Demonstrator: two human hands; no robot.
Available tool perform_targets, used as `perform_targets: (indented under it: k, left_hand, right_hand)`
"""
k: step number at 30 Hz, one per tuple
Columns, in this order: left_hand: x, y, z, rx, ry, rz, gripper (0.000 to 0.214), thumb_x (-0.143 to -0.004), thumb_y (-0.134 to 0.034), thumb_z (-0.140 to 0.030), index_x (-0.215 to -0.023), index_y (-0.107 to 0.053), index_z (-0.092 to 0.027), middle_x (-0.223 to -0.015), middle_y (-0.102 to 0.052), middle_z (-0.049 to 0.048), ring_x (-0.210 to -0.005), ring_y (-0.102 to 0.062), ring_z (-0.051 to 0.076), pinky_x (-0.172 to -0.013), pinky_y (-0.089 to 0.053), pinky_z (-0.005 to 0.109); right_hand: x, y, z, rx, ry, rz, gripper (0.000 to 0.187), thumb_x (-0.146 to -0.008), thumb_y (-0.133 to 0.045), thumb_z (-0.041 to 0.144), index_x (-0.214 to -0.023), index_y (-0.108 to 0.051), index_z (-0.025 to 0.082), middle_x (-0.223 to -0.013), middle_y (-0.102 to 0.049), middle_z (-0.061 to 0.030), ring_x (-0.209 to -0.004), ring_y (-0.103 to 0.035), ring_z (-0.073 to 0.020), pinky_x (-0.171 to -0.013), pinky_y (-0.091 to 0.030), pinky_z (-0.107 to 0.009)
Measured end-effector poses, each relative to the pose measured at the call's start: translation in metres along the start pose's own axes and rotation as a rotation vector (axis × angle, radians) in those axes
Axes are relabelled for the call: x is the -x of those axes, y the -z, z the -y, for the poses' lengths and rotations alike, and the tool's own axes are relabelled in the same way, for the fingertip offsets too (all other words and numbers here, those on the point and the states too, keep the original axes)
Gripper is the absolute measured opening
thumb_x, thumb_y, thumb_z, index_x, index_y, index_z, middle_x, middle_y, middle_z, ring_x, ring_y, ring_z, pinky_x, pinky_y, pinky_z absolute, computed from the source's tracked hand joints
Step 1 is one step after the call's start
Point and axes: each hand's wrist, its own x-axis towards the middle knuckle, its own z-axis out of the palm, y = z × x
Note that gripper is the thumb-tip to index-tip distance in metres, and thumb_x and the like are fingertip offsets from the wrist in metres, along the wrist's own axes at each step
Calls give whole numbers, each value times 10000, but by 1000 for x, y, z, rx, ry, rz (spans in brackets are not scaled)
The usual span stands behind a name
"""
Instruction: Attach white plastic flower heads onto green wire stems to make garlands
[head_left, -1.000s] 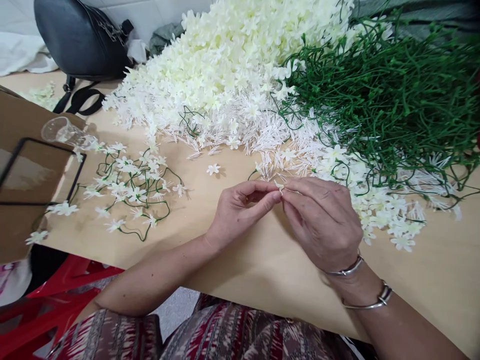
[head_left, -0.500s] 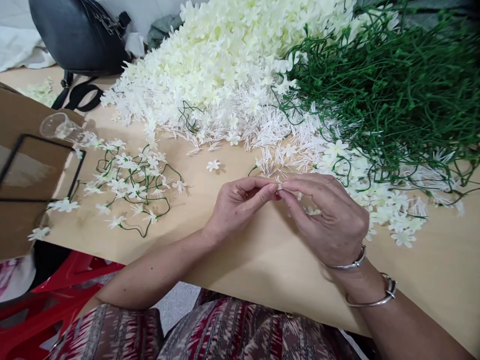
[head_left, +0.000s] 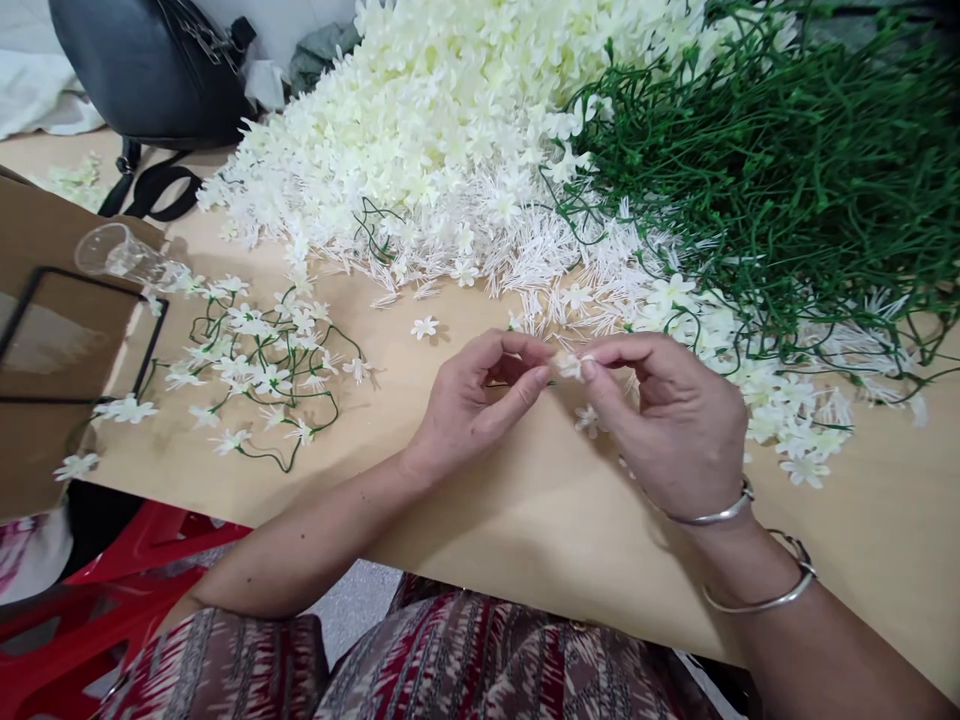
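Note:
Over the tabletop my two hands meet at a small white artificial flower [head_left: 571, 366]. My right hand [head_left: 667, 425] pinches the flower between thumb and index finger. Opposite it, my left hand [head_left: 480, 395] has thumb and index finger curled around a thin green plastic stem [head_left: 496, 384], which shows only in part behind the fingers. Whether the stem's tip is inside the flower cannot be made out. Another white flower [head_left: 589, 420] lies just below, partly behind my right hand. A single loose blossom [head_left: 424, 327] rests left of the fingers.
A large heap of cream-white blossoms [head_left: 450, 110] fills the back, with white stamens [head_left: 540, 230] along its front. Green stems [head_left: 787, 180] are piled at right. Stemmed flowers [head_left: 262, 350] lie at left beside a tipped plastic cup [head_left: 120, 255], a cardboard box [head_left: 60, 300] and a black bag [head_left: 150, 75].
My fingertips, close together before, have come slightly apart. My right hand has shifted a little right, and the white flower between the hands now shows more.

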Motion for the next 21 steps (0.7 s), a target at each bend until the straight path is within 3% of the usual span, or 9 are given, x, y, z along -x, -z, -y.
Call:
perform_targets:
  k: [2, 4, 9, 15, 18, 21]
  left_hand:
    - [-2, 1, 0, -63, -59, -53, 230, -933, -770, -365, -1096, -750, -203, -1050, -747, 73, -835, -690, 127, -790, -593, 249]
    - [-3, 1, 0, -65, -77, -24, 258, -922, -777, -344, -1135, -745, -202, -1124, -741, 85, -886, -705, 134, -812, -593, 249]
    - [-2, -3, 4, 28, 21, 82, 228, -951, -740, -407, -1029, -759, -194, -1018, -784, 75, -887, -717, 152, -809, -584, 272]
    - [-6, 0, 6, 85, 68, -64, 302, -863, -830, -429, -797, -657, -191, -844, -733, 12, -707, -631, 94, -648, -513, 220]
    - [-8, 0, 6, 106, 75, -87, 337, -831, -858, -415, -766, -615, -191, -864, -732, 8, -710, -639, 85, -632, -513, 210]
    - [-8, -2, 7, 145, 112, -96, 353, -825, -867, -434, -796, -607, -196, -808, -715, -11, -713, -693, 96, -671, -571, 218]
  right_hand:
    - [-3, 2, -2, -128, -75, -32, 89, -916, -724, 187, -902, -721, 275, -898, -778, -38, -860, -751, -221, -776, -618, -404]
    - [-5, 4, -5, -195, -80, -11, 60, -896, -755, 215, -878, -739, 270, -950, -769, -48, -937, -745, -227, -812, -617, -405]
    - [-8, 8, -8, -130, -41, 139, 22, -920, -758, 320, -918, -777, 309, -1044, -748, -52, -1014, -728, -249, -804, -616, -421]
    - [-14, 23, -17, 282, 73, 24, 85, -951, -695, 307, -912, -761, 269, -949, -740, -80, -915, -705, -276, -800, -572, -469]
    - [-12, 25, -32, 480, 131, 84, 126, -920, -706, 357, -851, -721, 252, -909, -713, -96, -901, -671, -319, -858, -534, -553]
    - [-8, 18, -44, 577, 212, 129, 97, -890, -687, 281, -802, -667, 243, -871, -692, -106, -905, -650, -344, -871, -503, -589]
